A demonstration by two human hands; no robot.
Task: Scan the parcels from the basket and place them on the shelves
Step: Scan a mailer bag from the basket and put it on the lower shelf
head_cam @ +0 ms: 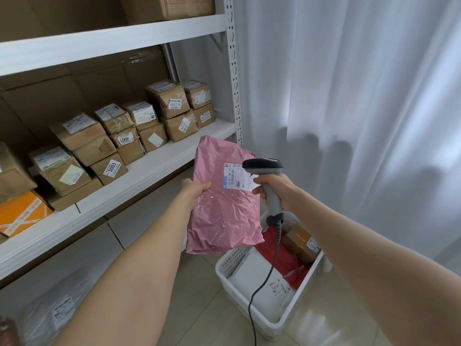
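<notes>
Outstretched, left hand (193, 192) pinches the pink parcel (222, 206) while right hand (273, 189) grips the scanner (270, 186).

Right side of the frame: a sheer white curtain (349, 96) hangs in long folds, daylight glowing softly through it. Bottom centre, a pale beige tiled floor (199, 300) with a faint sheen. Across the left half, white metal shelving (112, 38), its perforated upright post (233, 71) just beside the curtain's edge.

Pink parcel (222, 208), white basket (249, 305), red bag (282, 258), brown boxes (169, 98), orange box (20, 213).
</notes>
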